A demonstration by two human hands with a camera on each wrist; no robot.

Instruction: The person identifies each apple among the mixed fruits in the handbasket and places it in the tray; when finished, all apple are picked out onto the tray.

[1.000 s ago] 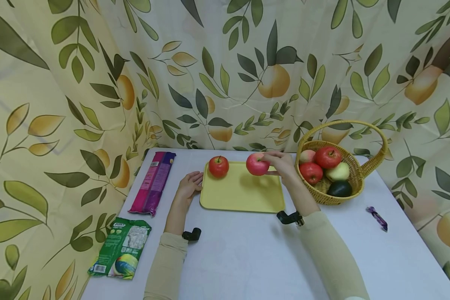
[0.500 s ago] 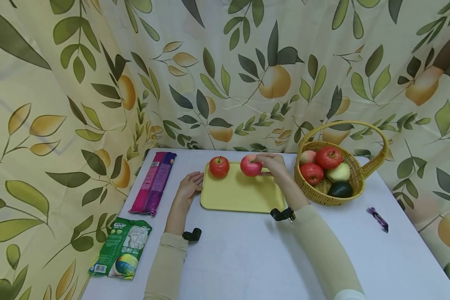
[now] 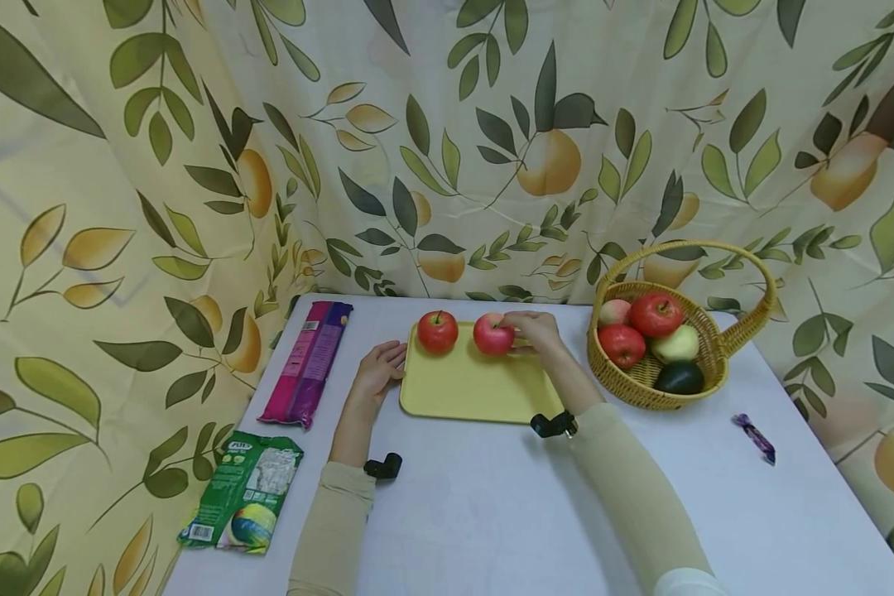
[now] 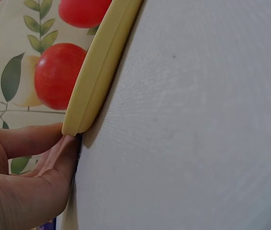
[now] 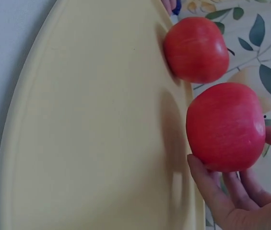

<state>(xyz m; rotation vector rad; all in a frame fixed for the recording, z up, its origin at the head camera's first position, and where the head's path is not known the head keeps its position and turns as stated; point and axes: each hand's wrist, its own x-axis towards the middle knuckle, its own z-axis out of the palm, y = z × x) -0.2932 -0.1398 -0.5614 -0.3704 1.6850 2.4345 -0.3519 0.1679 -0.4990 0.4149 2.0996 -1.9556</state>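
Observation:
My right hand (image 3: 535,333) grips a pinkish-red apple (image 3: 493,334) over the right back part of the yellow tray (image 3: 477,389). In the right wrist view, thumb and fingers reach round the held apple (image 5: 226,127) from its side and below; whether it touches the tray is unclear. A second red apple (image 3: 437,332) sits at the tray's back left corner, stem up. My left hand (image 3: 378,372) is at the tray's left edge. The left wrist view shows its thumb and fingers meeting at the tray rim (image 4: 94,72), pinching it.
A wicker basket (image 3: 718,352) with several fruits, including red apples and a dark green one, stands right of the tray. A pink-purple packet (image 3: 308,364) and a green packet (image 3: 246,492) lie at left. A small purple-wrapped candy (image 3: 754,439) is far right. Patterned curtains hang behind.
My right hand has carried the pinkish-red apple leftward over the tray and slightly down, closer to the other apple. The left hand has stayed at the tray's edge.

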